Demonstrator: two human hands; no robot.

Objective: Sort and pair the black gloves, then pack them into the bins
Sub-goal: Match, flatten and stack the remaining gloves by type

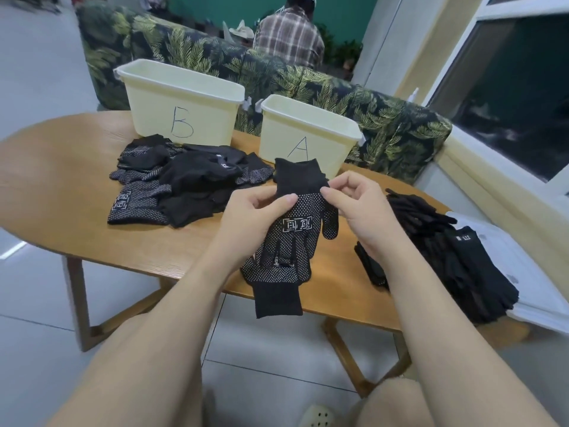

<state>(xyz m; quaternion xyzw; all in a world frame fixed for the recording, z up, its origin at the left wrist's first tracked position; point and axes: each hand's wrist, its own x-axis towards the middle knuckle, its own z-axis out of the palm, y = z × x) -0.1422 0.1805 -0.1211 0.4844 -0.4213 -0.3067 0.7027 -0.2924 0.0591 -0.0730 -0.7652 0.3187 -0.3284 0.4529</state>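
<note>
My left hand and my right hand both pinch a black dotted glove at its wrist, cuff up and fingers hanging down. Under it on the wooden table lies a second dotted glove, its cuff hanging over the front edge. A heap of mixed black gloves lies at the left in front of bin B. Bin A stands just behind my hands. Another stack of plain black gloves lies at the right.
A white sheet lies under the right stack at the table's right end. A leaf-patterned sofa runs behind the table, with a person in a plaid shirt beyond it. A window is at the right.
</note>
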